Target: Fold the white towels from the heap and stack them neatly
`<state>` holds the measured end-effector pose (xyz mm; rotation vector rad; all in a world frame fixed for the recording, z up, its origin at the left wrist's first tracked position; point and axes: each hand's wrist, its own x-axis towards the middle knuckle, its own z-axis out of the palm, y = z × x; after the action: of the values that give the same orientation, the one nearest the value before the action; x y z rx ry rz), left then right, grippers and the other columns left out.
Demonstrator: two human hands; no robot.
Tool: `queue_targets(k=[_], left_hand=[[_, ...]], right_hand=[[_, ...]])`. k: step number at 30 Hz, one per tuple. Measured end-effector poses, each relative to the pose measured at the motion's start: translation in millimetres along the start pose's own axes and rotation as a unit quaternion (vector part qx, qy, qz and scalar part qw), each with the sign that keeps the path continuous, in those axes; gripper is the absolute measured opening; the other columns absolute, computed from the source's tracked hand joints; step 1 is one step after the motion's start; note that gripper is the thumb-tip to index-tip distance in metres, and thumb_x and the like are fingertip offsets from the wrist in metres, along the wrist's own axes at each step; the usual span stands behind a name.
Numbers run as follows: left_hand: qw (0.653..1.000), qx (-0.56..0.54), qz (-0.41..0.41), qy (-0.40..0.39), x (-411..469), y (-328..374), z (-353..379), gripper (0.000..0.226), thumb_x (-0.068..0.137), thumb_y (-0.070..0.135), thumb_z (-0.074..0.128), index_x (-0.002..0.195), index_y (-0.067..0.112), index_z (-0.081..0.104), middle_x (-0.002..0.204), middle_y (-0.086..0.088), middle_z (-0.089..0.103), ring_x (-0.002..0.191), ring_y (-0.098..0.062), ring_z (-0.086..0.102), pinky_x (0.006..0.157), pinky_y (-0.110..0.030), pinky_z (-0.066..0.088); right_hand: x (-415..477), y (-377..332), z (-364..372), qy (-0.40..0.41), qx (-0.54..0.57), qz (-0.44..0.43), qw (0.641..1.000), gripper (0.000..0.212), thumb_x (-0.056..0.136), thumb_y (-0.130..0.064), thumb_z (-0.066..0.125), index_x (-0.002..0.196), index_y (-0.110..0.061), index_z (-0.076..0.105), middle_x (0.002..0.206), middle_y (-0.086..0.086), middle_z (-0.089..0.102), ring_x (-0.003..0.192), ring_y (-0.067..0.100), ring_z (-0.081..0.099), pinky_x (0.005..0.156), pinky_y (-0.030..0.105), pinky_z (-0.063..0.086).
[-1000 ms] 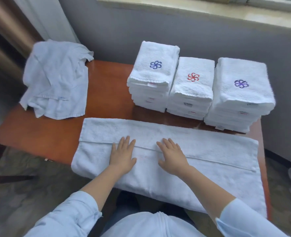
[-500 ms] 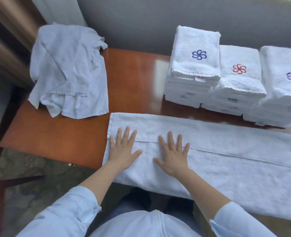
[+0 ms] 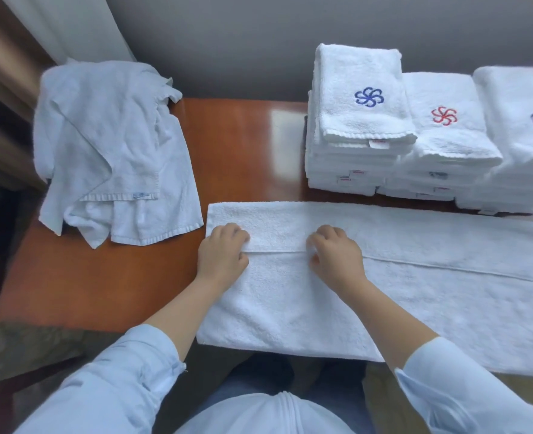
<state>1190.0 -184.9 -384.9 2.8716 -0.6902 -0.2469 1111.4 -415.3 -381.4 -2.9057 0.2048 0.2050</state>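
A long white towel [image 3: 384, 286] lies folded lengthwise along the table's front edge, its near part hanging over. My left hand [image 3: 222, 256] sits at the towel's left end with fingers curled on the folded edge. My right hand [image 3: 334, 255] pinches the same edge a little to the right. A crumpled heap of white towels [image 3: 108, 151] lies at the table's back left. Three stacks of folded towels stand at the back right, with a blue emblem [image 3: 360, 120], a red emblem [image 3: 446, 133] and a purple emblem [image 3: 521, 126].
The brown wooden table [image 3: 243, 151] shows bare between the heap and the stacks. A grey wall runs behind it. A curtain [image 3: 71, 23] hangs at the back left. My light blue sleeves fill the bottom of the view.
Both hands went from lying flat on the towel to curling their fingers on its folded edge. The view has shifted left and down, so the stacks sit further right.
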Motion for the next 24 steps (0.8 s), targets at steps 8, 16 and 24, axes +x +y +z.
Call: queue_targets(k=[8,16,24], left_hand=[[0.998,-0.059,-0.024,0.029,2.6,-1.3,-7.0,0.009,0.079,0.014,0.061,0.088,0.017,0.064,0.100,0.007,0.060,0.093,-0.015,0.055,0.055,-0.029,0.039],[1.000,0.012,0.004,-0.011,-9.3,-3.5,2.4,0.007,0.073,0.016,0.063,0.077,0.017,0.057,0.101,0.004,0.052,0.094,-0.015,0.049,0.058,-0.022,0.027],[0.988,0.080,0.016,-0.133,-19.5,-0.3,4.5,0.043,0.088,0.032,0.048,0.128,0.018,0.041,0.148,-0.002,0.027,0.151,-0.030,0.005,0.120,-0.044,0.016]], right_hand=[[4.9,4.7,-10.7,0.033,-0.023,-0.041,0.998,0.010,0.065,0.004,0.062,0.070,-0.004,0.062,0.074,0.006,0.058,0.068,0.027,0.054,0.049,0.025,0.030],[-10.0,6.8,-3.1,0.025,0.002,-0.060,0.998,0.008,0.070,0.000,0.067,0.072,-0.008,0.068,0.070,0.004,0.062,0.078,0.027,0.056,0.066,0.033,0.044],[-36.2,4.4,6.0,-0.012,0.050,-0.036,0.998,0.029,0.079,-0.012,0.062,0.108,-0.009,0.064,0.114,0.007,0.056,0.111,0.031,0.050,0.096,0.037,0.040]])
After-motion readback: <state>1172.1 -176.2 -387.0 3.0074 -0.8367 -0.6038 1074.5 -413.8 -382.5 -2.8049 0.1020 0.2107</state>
